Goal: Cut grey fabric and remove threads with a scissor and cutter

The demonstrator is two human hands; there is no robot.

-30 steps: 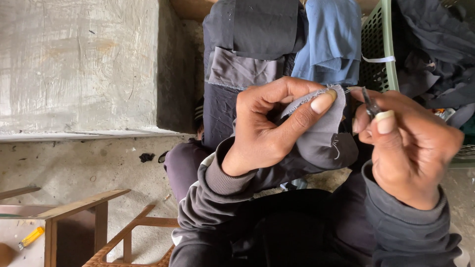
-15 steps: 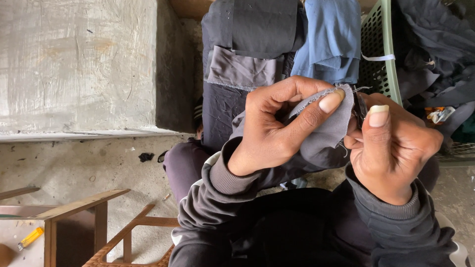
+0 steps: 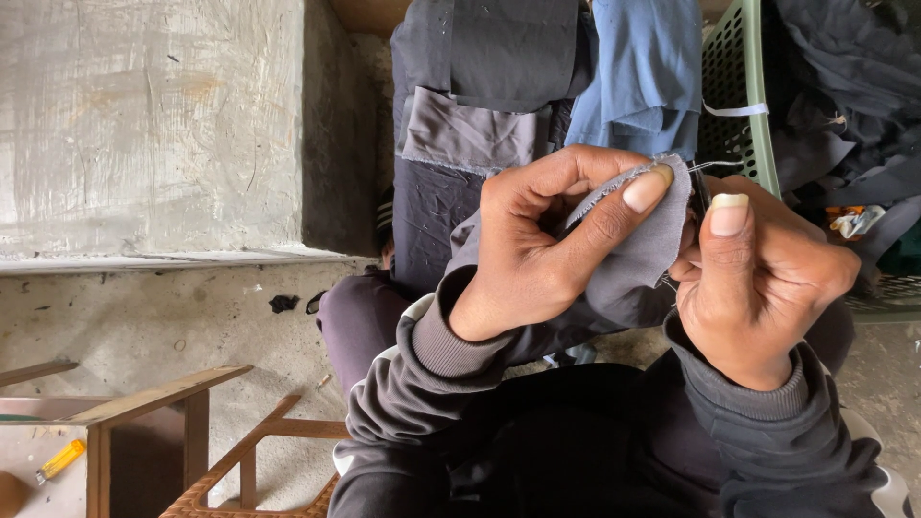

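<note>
My left hand (image 3: 537,259) is closed on a small piece of soft grey woven cloth (image 3: 638,245), thumb pressed against forefinger so the frayed top edge stands up between them, and the rest of the piece hangs down past my palm toward my right hand (image 3: 758,278). That right hand is curled nearly shut just beside the cloth, thumb upright, pinching a slim dark tool (image 3: 698,197) whose kind I cannot make out; only a sliver shows above my fingers. A fine pale thread (image 3: 715,166) runs off the cloth's upper corner. The cloth looks light and limp, so I judge it will fold and slip unless I keep it pinched close to the edge, where the fraying also seems easy to pull loose. Beyond my hands hang dark and blue garments (image 3: 537,86), and to the right of my right hand stands a green plastic basket (image 3: 739,96) full of dark clothing, cut off by the frame. Below my left wrist, a wooden frame (image 3: 192,422) is only partly in view.
</note>
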